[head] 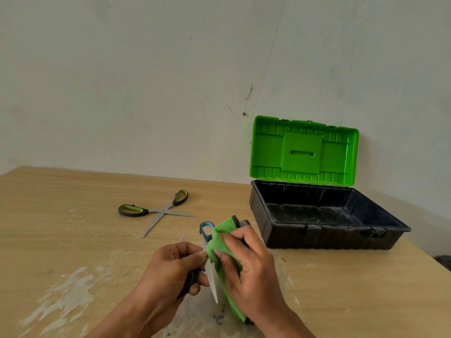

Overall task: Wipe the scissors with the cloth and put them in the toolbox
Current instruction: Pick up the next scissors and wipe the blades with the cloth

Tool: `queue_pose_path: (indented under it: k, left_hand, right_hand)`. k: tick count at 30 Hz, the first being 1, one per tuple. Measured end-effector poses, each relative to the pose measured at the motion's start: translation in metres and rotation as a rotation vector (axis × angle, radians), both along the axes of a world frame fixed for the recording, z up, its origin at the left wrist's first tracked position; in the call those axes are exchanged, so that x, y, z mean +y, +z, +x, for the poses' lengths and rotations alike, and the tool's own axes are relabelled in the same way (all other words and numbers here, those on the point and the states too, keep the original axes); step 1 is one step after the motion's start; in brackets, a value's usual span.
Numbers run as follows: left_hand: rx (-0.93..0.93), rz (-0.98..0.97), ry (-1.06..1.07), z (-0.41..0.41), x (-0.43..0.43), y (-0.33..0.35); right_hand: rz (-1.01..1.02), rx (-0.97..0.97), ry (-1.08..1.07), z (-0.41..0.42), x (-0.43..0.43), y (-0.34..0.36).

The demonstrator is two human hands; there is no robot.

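My left hand [170, 269] grips the dark handle of an opened pair of blue-handled scissors [211, 276], one blade pointing down toward me. The other blue handle loop shows above the hands. A green cloth [225, 242] is wrapped over the scissors, and my right hand [249, 267] holds it against them. Farther left on the table, a second pair, the green-handled scissors [158, 211], lies spread open. The toolbox [327, 230] stands open at the right, with a black base and a raised green lid; its inside looks empty.
The wooden table [73, 228] has pale scuffed patches near its front edge. A white wall rises right behind the toolbox lid. The table's right edge runs just past the toolbox.
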State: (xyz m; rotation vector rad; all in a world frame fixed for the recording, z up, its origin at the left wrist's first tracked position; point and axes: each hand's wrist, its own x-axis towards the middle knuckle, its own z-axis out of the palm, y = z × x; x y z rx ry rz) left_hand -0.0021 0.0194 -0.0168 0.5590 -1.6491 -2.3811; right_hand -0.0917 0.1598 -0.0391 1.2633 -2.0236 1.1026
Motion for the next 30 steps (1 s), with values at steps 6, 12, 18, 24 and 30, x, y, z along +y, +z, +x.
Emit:
queue_pose_path:
  k: [6,12,18,24,30]
  left_hand:
    - [-0.003,0.007,-0.007,0.001,0.000,0.001]
    - [0.002,-0.020,0.018,-0.001,0.000,-0.002]
    - [0.009,-0.060,0.018,0.000,0.000,0.000]
    - [0.011,-0.063,0.062,0.000,0.002,0.003]
    - [0.019,-0.079,0.134,-0.001,-0.002,0.003]
  right_hand:
    - [-0.031,-0.013,-0.047,-0.002,-0.001,0.001]
    - [-0.067,-0.030,-0.086,-0.010,-0.003,0.000]
    - [-0.009,-0.013,-0.024,-0.002,-0.003,-0.002]
    - [-0.203,-0.174,-0.171,-0.019,0.000,-0.002]
    - [-0.277,-0.719,0.161,-0.007,0.003,0.006]
